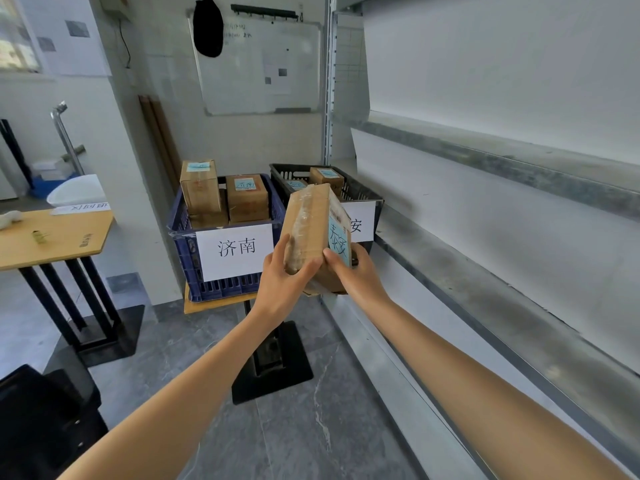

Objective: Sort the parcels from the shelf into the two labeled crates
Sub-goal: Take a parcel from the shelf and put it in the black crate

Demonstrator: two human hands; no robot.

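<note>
Both hands hold the parcel [311, 220] by its lower end, the left hand [280, 271] curled round the near-left corner and the right hand [356, 271] pinching the opposite side, thumb laid beside the label [337, 240]. Held so, the box tilts with its top away from the person and the label face turned toward the eyes, probably so the handwriting (it reads 泰安) can be checked before the drop. Just beyond the grip and a little to its right sits the black crate [360, 194], whose sign [362, 216] shows 安, its first character hidden behind the parcel; that looks like the match. Beyond and to the left of the grip stands the blue crate [187, 251], marked 济南, with boxes [247, 197] stacked above its rim. A couple more lie lower in the black crate. To the right of the grip runs the shelf [485, 306]. By my judgement the parcel is mid-carry, and what remains is to lift it over the near rim and set it down in the black crate.
</note>
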